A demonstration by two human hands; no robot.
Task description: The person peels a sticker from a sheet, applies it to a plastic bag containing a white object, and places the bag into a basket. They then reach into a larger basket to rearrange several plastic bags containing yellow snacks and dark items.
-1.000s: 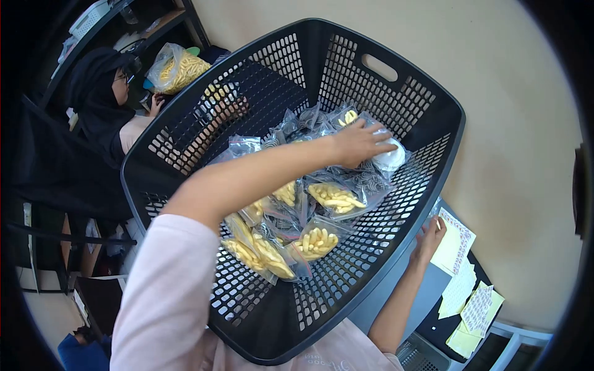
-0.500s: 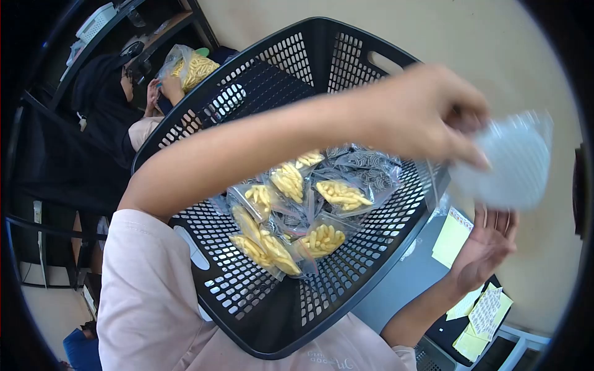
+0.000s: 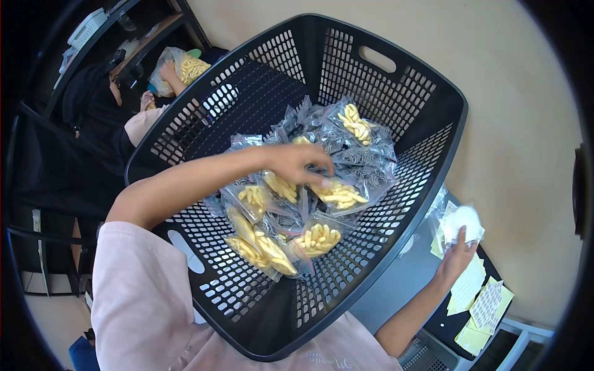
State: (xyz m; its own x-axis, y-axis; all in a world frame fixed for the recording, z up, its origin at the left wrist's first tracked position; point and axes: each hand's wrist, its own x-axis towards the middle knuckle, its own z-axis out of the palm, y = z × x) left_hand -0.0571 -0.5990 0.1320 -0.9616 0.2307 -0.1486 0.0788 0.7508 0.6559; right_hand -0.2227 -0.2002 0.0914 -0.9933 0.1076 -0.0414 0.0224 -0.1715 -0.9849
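Observation:
My left hand (image 3: 302, 164) reaches over a large black laundry-style basket (image 3: 272, 337), thumb and fingers apart. Right below its fingertips lies a clear zip bag of yellow finger-shaped pieces (image 3: 340, 195). More small bags of yellow pieces (image 3: 317, 240) lie about it, on a heap of clear bags with dark swirl-patterned contents (image 3: 365, 157). Outside the basket on the right, my right hand (image 3: 456, 260) grips a clear plastic bag with something white and round in it (image 3: 463, 221), thumb pressed on top.
Yellow printed sheets (image 3: 486, 306) lie on a dark surface at lower right, beside a grey tabletop (image 3: 387, 290). At upper left, a person in dark clothing handles a big bag of yellow pieces (image 3: 190, 68). A shelf (image 3: 148, 40) stands behind them.
The clear bag with the white contents has passed from my left hand to my right. My left hand has swung left, back over the basket; my right hand has closed on the bag.

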